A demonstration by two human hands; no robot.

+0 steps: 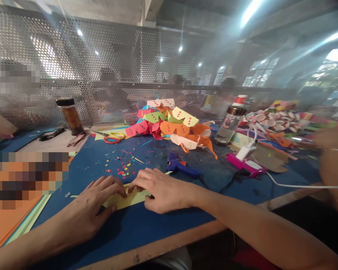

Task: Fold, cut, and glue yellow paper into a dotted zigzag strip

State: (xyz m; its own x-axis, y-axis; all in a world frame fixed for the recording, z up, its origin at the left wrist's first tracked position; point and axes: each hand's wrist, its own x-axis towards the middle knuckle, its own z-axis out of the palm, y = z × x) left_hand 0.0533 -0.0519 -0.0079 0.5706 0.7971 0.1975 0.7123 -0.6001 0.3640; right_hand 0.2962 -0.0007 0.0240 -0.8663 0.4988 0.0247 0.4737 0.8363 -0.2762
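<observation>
On the blue table [146, 228], near its front edge, the right hand [165, 192] and left hand [91, 206] curl narrow fingers over the paper [129, 201]; I cannot tell whether they grip it. Even, light pressure should keep it from skewing. It looks pale yellow, slim, slanted and partly covered.

No lettering or number can be read.
</observation>
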